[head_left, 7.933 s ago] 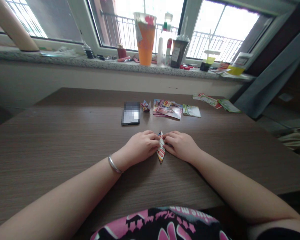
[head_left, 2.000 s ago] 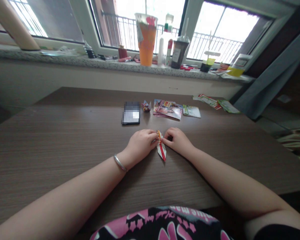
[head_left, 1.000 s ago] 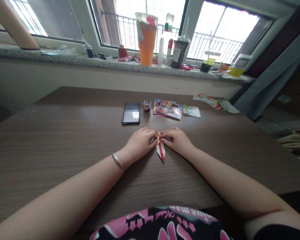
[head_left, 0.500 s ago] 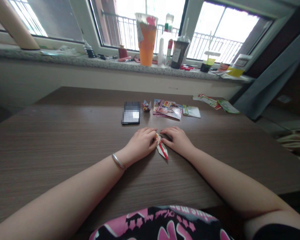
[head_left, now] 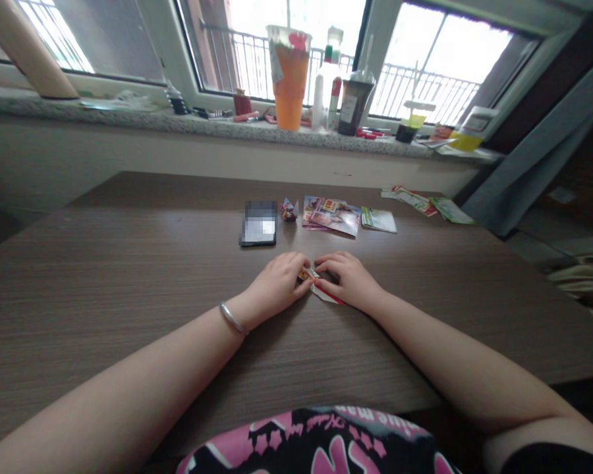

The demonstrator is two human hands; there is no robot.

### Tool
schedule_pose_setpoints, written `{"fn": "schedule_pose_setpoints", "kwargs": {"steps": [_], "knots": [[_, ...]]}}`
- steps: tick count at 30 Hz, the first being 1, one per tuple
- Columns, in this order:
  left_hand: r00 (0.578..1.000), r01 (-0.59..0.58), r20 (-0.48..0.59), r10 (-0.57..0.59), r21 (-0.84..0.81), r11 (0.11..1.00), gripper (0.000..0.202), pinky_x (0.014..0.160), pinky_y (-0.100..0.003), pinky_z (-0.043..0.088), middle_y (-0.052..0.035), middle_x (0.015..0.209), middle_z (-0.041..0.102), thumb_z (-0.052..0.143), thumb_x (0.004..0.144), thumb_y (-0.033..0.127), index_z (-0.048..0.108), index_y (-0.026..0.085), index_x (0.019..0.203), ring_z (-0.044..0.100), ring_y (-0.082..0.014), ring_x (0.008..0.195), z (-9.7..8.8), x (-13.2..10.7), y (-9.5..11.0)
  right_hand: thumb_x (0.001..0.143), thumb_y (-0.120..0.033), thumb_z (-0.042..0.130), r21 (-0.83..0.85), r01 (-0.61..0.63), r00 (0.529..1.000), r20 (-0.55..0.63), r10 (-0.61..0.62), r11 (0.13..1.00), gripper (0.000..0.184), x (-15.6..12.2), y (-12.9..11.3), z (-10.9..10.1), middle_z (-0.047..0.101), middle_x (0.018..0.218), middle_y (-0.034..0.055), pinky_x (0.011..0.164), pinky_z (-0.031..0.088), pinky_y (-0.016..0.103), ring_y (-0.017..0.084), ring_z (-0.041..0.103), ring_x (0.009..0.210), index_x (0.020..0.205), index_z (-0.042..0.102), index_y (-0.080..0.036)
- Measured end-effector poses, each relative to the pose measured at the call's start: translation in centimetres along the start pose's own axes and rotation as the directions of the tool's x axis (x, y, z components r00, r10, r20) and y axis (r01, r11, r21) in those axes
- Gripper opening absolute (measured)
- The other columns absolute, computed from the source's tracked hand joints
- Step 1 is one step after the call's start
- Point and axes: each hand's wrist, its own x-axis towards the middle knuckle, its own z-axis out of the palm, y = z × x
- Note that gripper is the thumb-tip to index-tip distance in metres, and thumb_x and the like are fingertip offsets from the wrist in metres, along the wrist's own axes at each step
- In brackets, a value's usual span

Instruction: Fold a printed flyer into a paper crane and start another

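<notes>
Between my hands, low over the brown table (head_left: 143,283), is a small piece of folded paper (head_left: 326,294), white with red and a bit of orange. My left hand (head_left: 282,278), with a silver bangle at its wrist, pinches the paper's left end between thumb and fingers. From the other side my right hand (head_left: 348,278) grips it, thumb on the near face and fingers curled behind. Parts of the paper are hidden by the fingers. Beyond them stands a small folded paper figure (head_left: 289,210), multicoloured and pointed.
Behind my hands lie a phone with a blurred screen (head_left: 258,224), a stack of printed leaflets (head_left: 332,216) and a pale green-edged packet (head_left: 379,220). Flat colourful papers (head_left: 451,210) rest at the far right. Cups, including an orange one (head_left: 289,82), and bottles line the windowsill (head_left: 217,128).
The folded paper has turned between my fingers: its pointed end was toward me and now slants to the right, under my right hand. Both hands have shifted slightly.
</notes>
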Motion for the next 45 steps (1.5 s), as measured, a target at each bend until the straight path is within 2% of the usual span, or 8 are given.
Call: {"fn": "schedule_pose_setpoints", "kwargs": {"steps": [8, 15, 21, 28, 33, 36, 39, 45], "knots": [[1.0, -0.004, 0.011, 0.004, -0.032, 0.999, 0.019, 0.085, -0.036, 0.047, -0.0067, 0.1, 0.057, 0.058, 0.088, 0.033, 0.054, 0.018, 0.1, 0.055, -0.0221, 0.094, -0.2, -0.1, -0.1, 0.082, -0.028, 0.067, 0.121, 0.027, 0.999, -0.024, -0.025, 0.992, 0.007, 0.1, 0.0, 0.0, 0.071, 0.1, 0.0049, 0.091, 0.045, 0.037, 0.02, 0.062, 0.097, 0.083, 0.067, -0.021], [1.0, 0.006, 0.011, -0.005, -0.082, 0.997, 0.015, 0.078, -0.031, 0.047, -0.0043, 0.095, 0.056, 0.06, 0.087, 0.03, 0.054, 0.019, 0.096, 0.055, -0.0196, 0.088, -0.2, 0.1, -0.2, 0.081, -0.028, 0.068, 0.142, 0.012, 0.999, -0.038, -0.007, 0.99, 0.007, 0.0, -0.1, 0.1, 0.072, 0.1, 0.0039, 0.091, 0.044, 0.036, 0.02, 0.062, 0.097, 0.083, 0.068, -0.021], [1.0, -0.023, -0.024, 0.02, -0.129, 0.991, 0.003, 0.07, -0.026, 0.045, -0.0017, 0.09, 0.055, 0.057, 0.087, 0.02, 0.054, 0.019, 0.089, 0.055, -0.015, 0.078, -0.4, 0.2, -0.1, 0.083, -0.032, 0.066, 0.151, -0.025, 0.999, -0.035, 0.031, 0.988, 0.011, 0.0, -0.3, 0.0, 0.072, 0.1, 0.0037, 0.093, 0.043, 0.037, 0.02, 0.061, 0.098, 0.086, 0.071, -0.022], [0.999, -0.045, -0.021, 0.042, -0.138, 0.989, 0.004, 0.066, -0.023, 0.044, 0.0004, 0.084, 0.055, 0.058, 0.086, 0.019, 0.054, 0.019, 0.083, 0.054, -0.0127, 0.073, -0.7, 0.2, 0.1, 0.079, -0.026, 0.07, 0.248, -0.076, 0.995, -0.042, 0.089, 0.966, 0.005, 0.0, -0.3, -0.2, 0.072, 0.097, 0.0043, 0.093, 0.044, 0.037, 0.02, 0.063, 0.098, 0.076, 0.07, -0.022], [0.992, -0.066, -0.113, 0.05, -0.144, 0.987, 0.005, 0.068, -0.025, 0.046, -0.0034, 0.094, 0.055, 0.055, 0.088, 0.023, 0.054, 0.019, 0.09, 0.055, -0.0136, 0.076, -0.7, 0.1, 0.3, 0.078, -0.023, 0.07, 0.321, -0.069, 0.99, -0.096, 0.105, 0.945, 0.004, 0.0, -0.5, -0.1, 0.072, 0.094, 0.0048, 0.091, 0.046, 0.036, 0.02, 0.064, 0.095, 0.076, 0.067, -0.021], [0.991, -0.087, -0.117, 0.07, -0.148, 0.985, 0.01, 0.072, -0.026, 0.047, -0.0043, 0.099, 0.056, 0.054, 0.089, 0.025, 0.055, 0.019, 0.098, 0.056, -0.0144, 0.08, -0.7, 0.1, 0.3, 0.077, -0.019, 0.067, 0.294, -0.041, 0.987, -0.14, 0.085, 0.955, 0.003, 0.0, -0.5, -0.2, 0.071, 0.091, 0.0045, 0.089, 0.047, 0.036, 0.019, 0.064, 0.093, 0.077, 0.065, -0.021], [0.99, -0.124, -0.087, 0.112, -0.135, 0.983, 0.009, 0.077, -0.028, 0.048, -0.0045, 0.096, 0.058, 0.053, 0.09, 0.024, 0.057, 0.019, 0.096, 0.056, -0.016, 0.085, -0.7, 0.1, 0.2, 0.077, -0.016, 0.065, 0.218, 0.024, 0.988, -0.153, 0.01, 0.976, 0.007, -0.2, -0.5, -0.4, 0.07, 0.089, 0.0032, 0.091, 0.046, 0.036, 0.02, 0.062, 0.095, 0.08, 0.064, -0.022], [0.99, -0.137, -0.043, 0.134, -0.079, 0.987, 0.007, 0.08, -0.031, 0.047, -0.0052, 0.091, 0.059, 0.056, 0.084, 0.019, 0.059, 0.019, 0.09, 0.055, -0.0189, 0.088, -0.9, 0.3, 0.3, 0.079, -0.018, 0.063, 0.053, 0.102, 0.991, -0.097, -0.096, 0.993, 0.005, -0.3, -0.7, -0.9, 0.069, 0.091, 0.0035, 0.091, 0.045, 0.038, 0.022, 0.059, 0.1, 0.081, 0.062, -0.023]]}}
